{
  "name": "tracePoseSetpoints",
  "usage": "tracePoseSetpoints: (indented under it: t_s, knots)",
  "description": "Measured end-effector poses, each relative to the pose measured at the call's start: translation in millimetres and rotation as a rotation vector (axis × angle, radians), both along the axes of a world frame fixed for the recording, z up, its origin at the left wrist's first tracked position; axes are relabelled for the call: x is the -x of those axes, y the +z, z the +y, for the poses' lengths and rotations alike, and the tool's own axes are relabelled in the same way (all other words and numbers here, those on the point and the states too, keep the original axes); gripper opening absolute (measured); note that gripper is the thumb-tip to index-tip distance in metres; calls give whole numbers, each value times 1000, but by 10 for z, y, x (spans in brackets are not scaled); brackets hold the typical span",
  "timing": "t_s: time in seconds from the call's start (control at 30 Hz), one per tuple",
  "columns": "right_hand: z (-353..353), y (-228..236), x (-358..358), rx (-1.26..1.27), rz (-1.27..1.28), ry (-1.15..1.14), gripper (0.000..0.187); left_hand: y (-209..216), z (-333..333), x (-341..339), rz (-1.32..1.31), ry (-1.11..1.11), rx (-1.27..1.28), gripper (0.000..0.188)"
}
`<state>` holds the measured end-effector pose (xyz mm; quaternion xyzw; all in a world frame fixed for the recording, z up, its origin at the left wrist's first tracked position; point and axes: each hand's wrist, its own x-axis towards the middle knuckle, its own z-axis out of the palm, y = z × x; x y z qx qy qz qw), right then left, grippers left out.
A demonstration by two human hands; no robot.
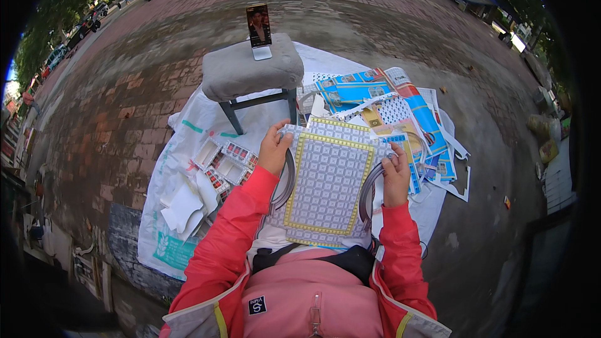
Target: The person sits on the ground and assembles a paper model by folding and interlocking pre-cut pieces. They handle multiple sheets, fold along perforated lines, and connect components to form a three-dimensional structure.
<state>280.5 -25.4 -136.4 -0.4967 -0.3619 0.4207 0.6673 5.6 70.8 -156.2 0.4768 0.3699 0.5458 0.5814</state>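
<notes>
The person's left hand [273,148] grasps the upper left corner of a grey patterned panel [328,181] edged in yellow; the right hand [395,178] grips its upper right edge. The panel is held in front of the person's lap, a curved strap [289,181] at its left side. Beyond it, a phone [258,26] stands on a padded stool [250,70]. Colourful sheets [354,87] lie heaped to the right, small boxes [228,168] to the left.

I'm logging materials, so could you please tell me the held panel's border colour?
The panel has a yellow border, best seen in the head view.
</notes>
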Motion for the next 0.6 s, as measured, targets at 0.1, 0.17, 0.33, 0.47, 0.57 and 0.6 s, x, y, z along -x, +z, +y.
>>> tracePoseSetpoints:
  t_s: [0.1,0.17,0.33,0.47,0.57,0.6]
  knots:
    - [-99,209,90,-38,-7,-1,49,299,-252,15,50,42,-149,50]
    - [-161,305,138,-64,-8,-16,48,487,-374,70,133,17,-259,53]
    - [-308,456,162,-125,-205,-7,45,772,-651,201,260,40,-264,49]
    - [-440,574,95,-154,-418,104,42,940,-696,388,552,15,-433,50]
    - [-522,685,73,-163,-556,184,44,1047,-751,539,752,-30,-486,46]
    - [-547,726,69,-144,-597,203,44,1066,-759,552,767,-43,-465,42]
